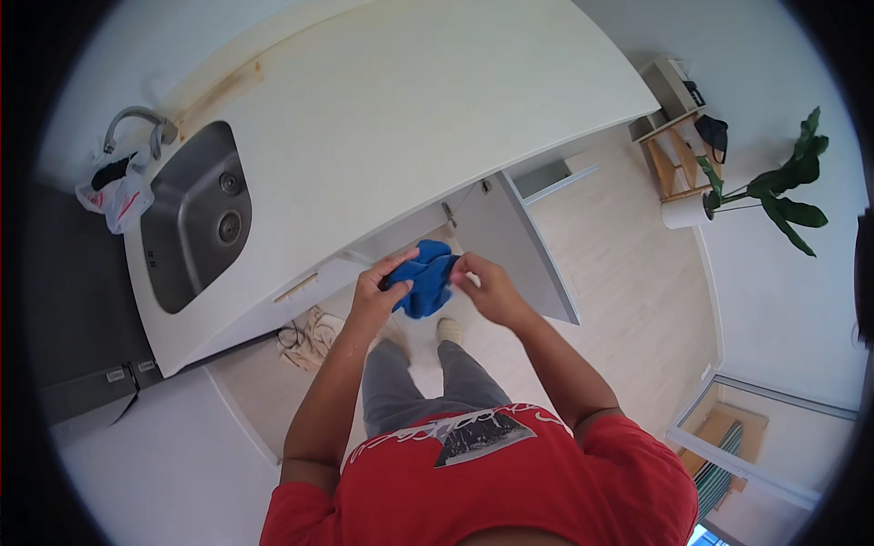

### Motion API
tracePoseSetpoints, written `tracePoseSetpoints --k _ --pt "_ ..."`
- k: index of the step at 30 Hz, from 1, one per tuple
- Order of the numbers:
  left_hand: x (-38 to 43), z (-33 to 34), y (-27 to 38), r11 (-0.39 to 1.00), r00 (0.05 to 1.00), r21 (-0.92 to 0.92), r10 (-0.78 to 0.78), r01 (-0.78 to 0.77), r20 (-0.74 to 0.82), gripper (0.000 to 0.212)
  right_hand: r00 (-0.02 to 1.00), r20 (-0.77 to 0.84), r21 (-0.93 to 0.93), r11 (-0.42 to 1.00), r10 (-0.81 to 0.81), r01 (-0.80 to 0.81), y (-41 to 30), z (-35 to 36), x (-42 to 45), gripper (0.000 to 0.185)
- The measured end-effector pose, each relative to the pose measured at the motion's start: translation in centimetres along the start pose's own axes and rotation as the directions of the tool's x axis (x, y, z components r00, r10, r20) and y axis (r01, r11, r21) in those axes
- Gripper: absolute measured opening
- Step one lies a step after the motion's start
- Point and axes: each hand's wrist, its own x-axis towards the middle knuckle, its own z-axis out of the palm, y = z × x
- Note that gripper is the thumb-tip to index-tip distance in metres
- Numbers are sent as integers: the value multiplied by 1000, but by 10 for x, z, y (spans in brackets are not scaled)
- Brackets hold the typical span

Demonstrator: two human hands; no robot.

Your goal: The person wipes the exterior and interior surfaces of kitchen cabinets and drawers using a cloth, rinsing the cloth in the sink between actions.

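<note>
A crumpled blue cloth [425,281] hangs between my two hands, in front of the counter's front edge. My left hand [381,286] grips its left side, with the thumb lying over the fabric. On the other side, the fingertips of my right hand [486,281] pinch the cloth's right edge. Just beyond the cloth, a cabinet door [522,249] under the counter stands swung out, its hinges showing. The white countertop [423,130] stretches away past my hands.
Left lies a steel sink [194,259] with a curved faucet [140,119] and a plastic bag [123,198] beside it. A beige cloth [313,338] is heaped on the floor near my feet. To the right are a potted plant [686,210] and a wooden shelf [672,160].
</note>
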Motion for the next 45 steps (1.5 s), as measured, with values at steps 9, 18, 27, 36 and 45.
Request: tracePoseSetpoints --k 9,18,27,36,45 --pt "20 -13 -71 996 999 -77 -39 36 -33 30 983 181 264 961 32 -80 82 61 31 44" --pt "76 -82 -260 995 900 97 27 17 -435 39 970 207 287 939 130 -187 148 67 100 20" --pt "177 -68 -381 632 984 -774 157 -33 86 37 789 151 -13 797 -595 604 233 121 147 36" --pt "179 -70 -375 911 927 269 354 -312 -123 54 539 -620 -115 746 -570 656 337 148 221 30" --pt "188 -120 -374 830 803 538 419 -148 -425 60 891 -379 -626 778 -249 -49 311 69 402 81"
